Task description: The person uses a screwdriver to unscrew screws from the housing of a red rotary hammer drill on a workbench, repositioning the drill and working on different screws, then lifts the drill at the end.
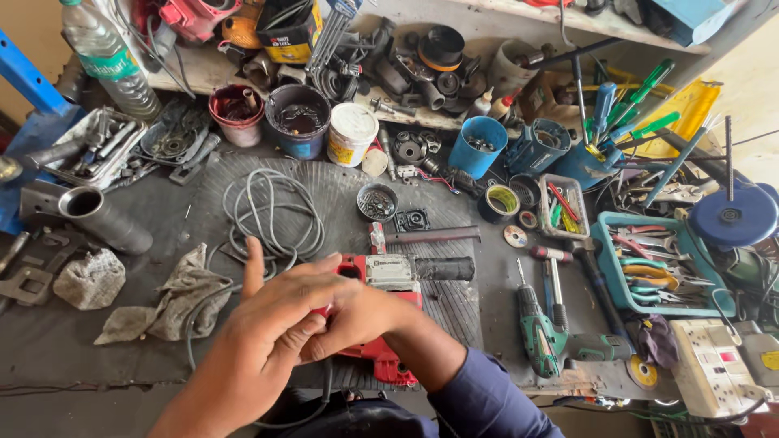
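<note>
While both hands grip the red power tool [381, 312] near the worktop's [81, 357] front edge, the left hand [268, 328] and right hand [357, 316] should keep their fingers curled tight around its body, steadying it against slipping.

Upper left of the frame: clear plastic bottle [109, 58] with a pale green-and-white label band. Top centre: black box [289, 29] with a yellow label. Just below, white tub [350, 134] bearing a yellow-and-red label. Centre: silver label plate [389, 269] on a red power tool [381, 312].
</note>
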Available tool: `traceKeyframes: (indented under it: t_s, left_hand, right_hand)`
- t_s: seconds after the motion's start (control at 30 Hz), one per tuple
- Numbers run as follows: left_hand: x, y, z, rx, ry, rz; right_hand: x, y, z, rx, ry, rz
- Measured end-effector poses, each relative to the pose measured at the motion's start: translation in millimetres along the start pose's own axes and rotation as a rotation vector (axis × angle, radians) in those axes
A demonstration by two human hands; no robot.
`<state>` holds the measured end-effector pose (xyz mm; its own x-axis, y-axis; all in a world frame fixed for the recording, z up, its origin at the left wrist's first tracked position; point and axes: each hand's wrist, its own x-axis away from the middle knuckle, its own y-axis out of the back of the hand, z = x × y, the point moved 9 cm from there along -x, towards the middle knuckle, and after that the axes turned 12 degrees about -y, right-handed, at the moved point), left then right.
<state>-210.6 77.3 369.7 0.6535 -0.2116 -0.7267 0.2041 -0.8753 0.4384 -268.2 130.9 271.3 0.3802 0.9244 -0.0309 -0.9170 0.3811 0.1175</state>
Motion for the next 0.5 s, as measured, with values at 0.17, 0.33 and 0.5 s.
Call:
traceKeyframes:
  t_s: [0.17, 0.33, 0.5]
  left_hand:
    - [5, 7, 0, -0.348, 0.094, -0.179]
    - [5, 5, -1, -0.204, 0.006, -0.043]
    - [12, 8, 18, 0.060, 0.120, 0.009]
  right_hand:
    - [28, 2, -13, 0.039, 0.068, -0.611]
    - [11, 3, -23, -0.030, -0.073, -0.427]
    - [-1, 2, 24, 0.264, 0.176, -0.130]
